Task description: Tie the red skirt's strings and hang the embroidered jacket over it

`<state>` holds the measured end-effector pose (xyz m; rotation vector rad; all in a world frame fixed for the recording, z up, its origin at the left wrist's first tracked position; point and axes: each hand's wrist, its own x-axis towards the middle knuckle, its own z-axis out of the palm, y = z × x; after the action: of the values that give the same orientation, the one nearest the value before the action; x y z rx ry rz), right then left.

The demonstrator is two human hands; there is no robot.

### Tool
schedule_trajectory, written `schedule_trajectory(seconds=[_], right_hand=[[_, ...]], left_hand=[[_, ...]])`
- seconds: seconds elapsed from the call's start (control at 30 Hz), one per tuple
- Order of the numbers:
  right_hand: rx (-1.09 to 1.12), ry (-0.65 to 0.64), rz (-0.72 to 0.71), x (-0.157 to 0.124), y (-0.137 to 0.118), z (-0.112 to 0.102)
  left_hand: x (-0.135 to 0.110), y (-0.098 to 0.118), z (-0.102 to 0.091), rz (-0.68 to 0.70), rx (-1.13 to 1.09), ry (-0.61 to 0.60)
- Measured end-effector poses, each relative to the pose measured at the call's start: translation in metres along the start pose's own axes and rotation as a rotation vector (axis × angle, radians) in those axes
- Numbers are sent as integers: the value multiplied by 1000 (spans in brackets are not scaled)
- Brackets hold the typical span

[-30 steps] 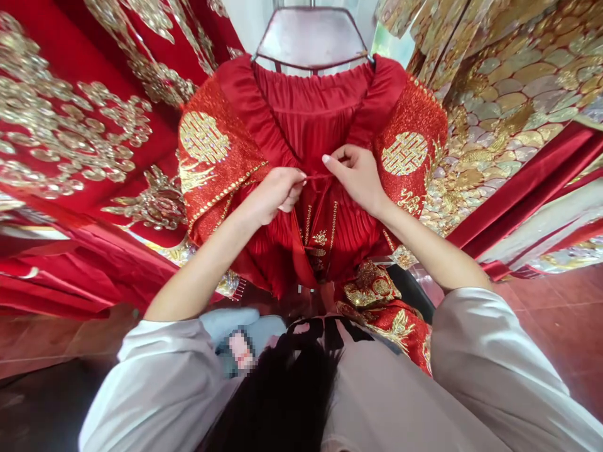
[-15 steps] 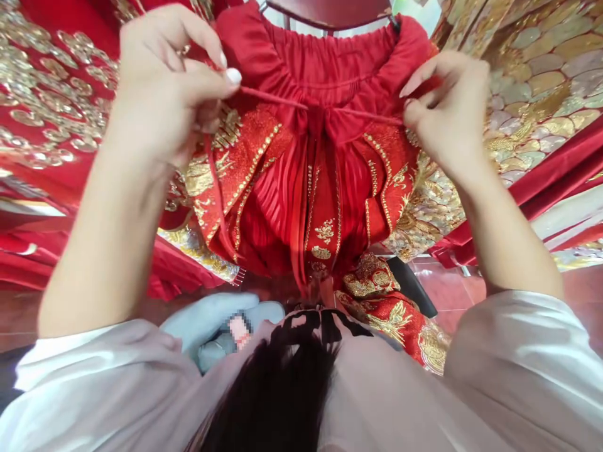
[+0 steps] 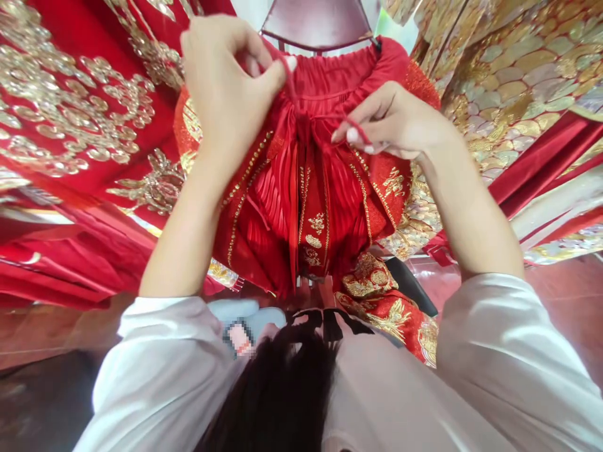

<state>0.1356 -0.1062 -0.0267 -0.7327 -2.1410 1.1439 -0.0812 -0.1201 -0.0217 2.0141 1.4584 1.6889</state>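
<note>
A red pleated skirt (image 3: 277,188) with gold embroidery and beaded edges hangs in front of me, its gathered waistband (image 3: 330,75) at the top. Thin red drawstrings come together at the middle of that waistband. My left hand (image 3: 230,81) pinches one drawstring (image 3: 289,78) between thumb and forefinger, left of the centre. On the right, my right hand (image 3: 391,122) holds the other drawstring, which loops over its fingers close to the centre. The skirt's waistband is held up by a hanger (image 3: 318,25) with a dark clip on the right.
Red cloth with clear sequins (image 3: 70,100) hangs at the left. A gold scale-patterned garment (image 3: 532,75) hangs at the right. Below lies folded red-and-gold fabric (image 3: 391,307) beside a dark object (image 3: 412,285). The floor (image 3: 560,301) is reddish tile.
Both hands have moved inward to the waistband's centre. The drawstrings, stretched out to the sides before, are now slacker and bent near the middle.
</note>
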Motion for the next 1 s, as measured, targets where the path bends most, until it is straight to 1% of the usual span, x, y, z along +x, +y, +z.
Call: schedule_trajectory(seconds=[0.03,0.07,0.1,0.13,0.2,0.27,0.33,0.37,0.43,0.5,0.57,0.63,0.8,0.9,1.0], right_hand=[[121,82,-28,4,3,3],[210,171,-48,9,6,6],[248,258,-64,14,9,8],[229,334,-85,19,12,10],[46,456,-166,27,17,16],[-244,503,-273,31,20,21],[-491,473,-330,32,23,25],[-581,452,-321,32,24,27],[-703,435,-255,32,26,28],[-770,441,-189,32,29,28],[-815,447,-167,33,33,29],[-857,460,-184,33,36,31],[-877,496,-249,36,35,36],[-843,438,-310,37,33,32],[-811,385,-346,36,32,28]], left_hand=[[1,1,5,54,-48,-18],[0,2,10,94,-116,-64],[-1,3,14,113,-189,-132],[-2,4,17,111,-255,-202],[-5,4,21,94,-315,-296],[-6,0,25,82,-326,-318],[-4,-5,29,74,-341,-313],[-3,-7,30,72,-354,-309],[0,-11,33,81,-377,-284],[2,-13,34,101,-362,-253],[1,-13,35,125,-287,-229],[-2,-12,35,125,-179,-221],[-7,-6,31,48,70,-290],[-8,-6,29,64,140,-315],[-10,-6,29,98,158,-317]])
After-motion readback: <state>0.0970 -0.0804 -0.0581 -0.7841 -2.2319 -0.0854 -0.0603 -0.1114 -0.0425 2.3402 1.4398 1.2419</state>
